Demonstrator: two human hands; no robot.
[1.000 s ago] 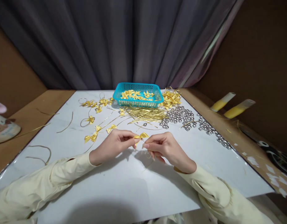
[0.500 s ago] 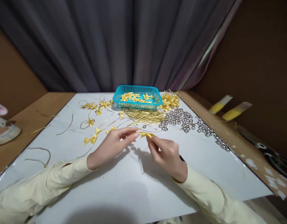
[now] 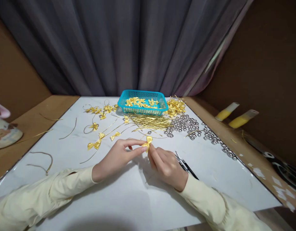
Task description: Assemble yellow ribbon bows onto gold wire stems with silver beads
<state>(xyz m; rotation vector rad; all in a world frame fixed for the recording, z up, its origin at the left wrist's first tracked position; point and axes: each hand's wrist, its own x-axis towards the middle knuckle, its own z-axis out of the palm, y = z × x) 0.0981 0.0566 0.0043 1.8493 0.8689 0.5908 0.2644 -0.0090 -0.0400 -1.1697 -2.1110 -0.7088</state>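
Observation:
A small yellow ribbon bow (image 3: 148, 141) is pinched above the white board (image 3: 109, 202), between my two hands. My left hand (image 3: 119, 154) grips its left side with thumb and finger. On the other side, the thumb and fingers of my right hand (image 3: 166, 165) are closed on the bow's lower right part. Just beyond lie a bundle of gold cords (image 3: 150, 122) and a single silver bead (image 3: 149, 132). Another yellow bow (image 3: 114, 136) rests beyond my left hand. Black-handled tweezers or scissors (image 3: 187, 166) lie partly hidden behind my right hand.
A blue basket (image 3: 143, 111) of yellow bows stands at the back, with a pile of corded bows (image 3: 176, 106) beside it. Silver beads (image 3: 185, 123) spread to the right. Two yellow-filled tubes (image 3: 242, 119) lie at far right; a mug (image 3: 6, 134) stands at far left.
My right hand has moved slightly left and the bow has turned more upright. Both hands now pinch it, where the left fingertips were just beside it. The black-handled tool shows more.

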